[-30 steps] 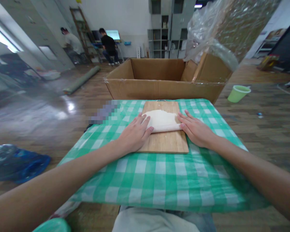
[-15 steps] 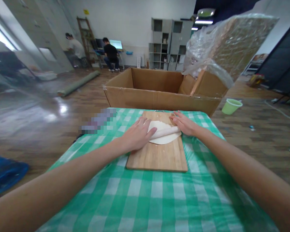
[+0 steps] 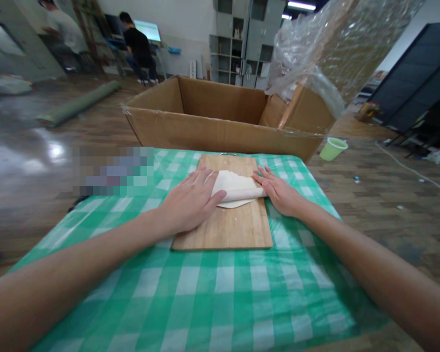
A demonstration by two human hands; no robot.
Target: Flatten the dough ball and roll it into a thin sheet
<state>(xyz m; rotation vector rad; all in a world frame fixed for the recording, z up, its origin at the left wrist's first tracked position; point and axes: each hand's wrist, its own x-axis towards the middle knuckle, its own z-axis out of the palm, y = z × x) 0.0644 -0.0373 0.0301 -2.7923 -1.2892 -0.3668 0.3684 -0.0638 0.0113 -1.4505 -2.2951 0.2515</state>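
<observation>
A sheet of white dough (image 3: 229, 180) lies on a wooden cutting board (image 3: 238, 230), with a pale roll (image 3: 240, 195) running across it. Whether a rolling pin is inside the roll I cannot tell. My left hand (image 3: 192, 198) rests over the roll's left end, fingers stretched forward and thumb lying along the roll. At the right end, my right hand (image 3: 280, 190) touches the roll with its fingers extended and slightly spread. Both palms hide the ends. A narrow strip of dough shows on the near side of the roll.
A green checked cloth (image 3: 205, 293) covers the table under the board. Behind the table stands a large cardboard box (image 3: 220, 132) with plastic wrap (image 3: 293, 54) at its right. A green bucket (image 3: 333, 149) is on the floor. Two people sit farther back.
Both hands and the roll have come closer to me across the board, and less dough shows on the near side. The camera view has also shifted, moving the scene left and up.
</observation>
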